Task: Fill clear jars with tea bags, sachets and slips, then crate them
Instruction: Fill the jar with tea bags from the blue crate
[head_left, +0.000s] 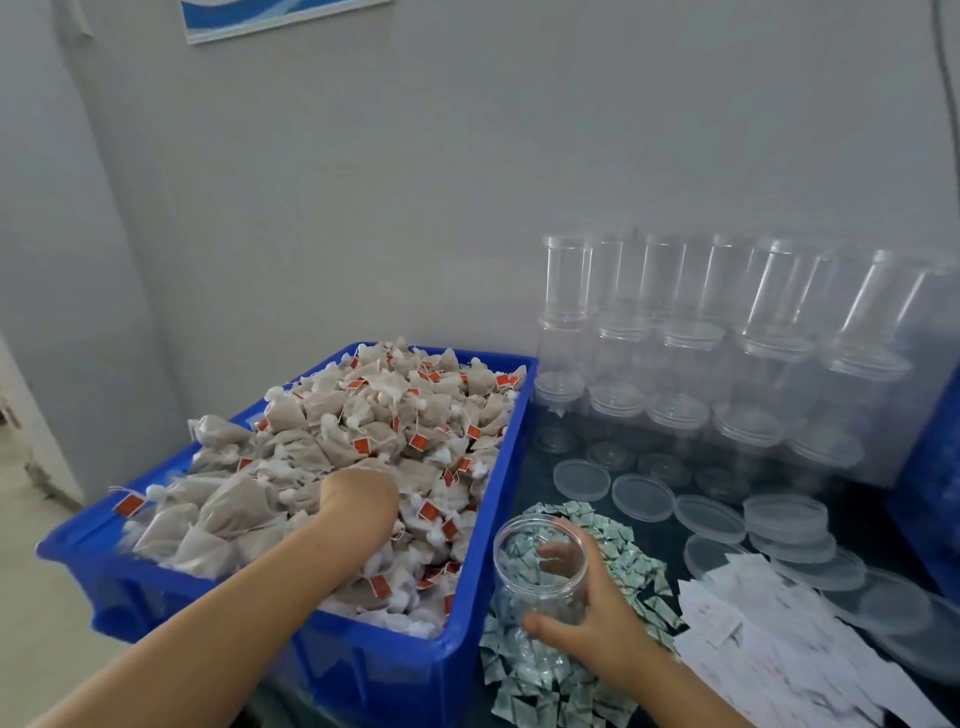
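Note:
A blue crate (470, 525) at the left is heaped with brown tea bags (363, 415) that carry red tags. My left hand (358, 493) is dug into the heap, its fingers buried among the bags. To the crate's right my right hand (587, 618) grips an empty clear jar (537, 571), thumb on the near side and fingers round the far side. The jar stands upright on a pile of small green-and-white sachets (613, 551). White paper slips (769, 639) lie spread at the lower right.
Empty clear jars (727, 353) are stacked in rows against the wall at the right. Several clear lids (644, 496) lie on the dark table in front of them. Another blue container (935, 478) shows at the right edge.

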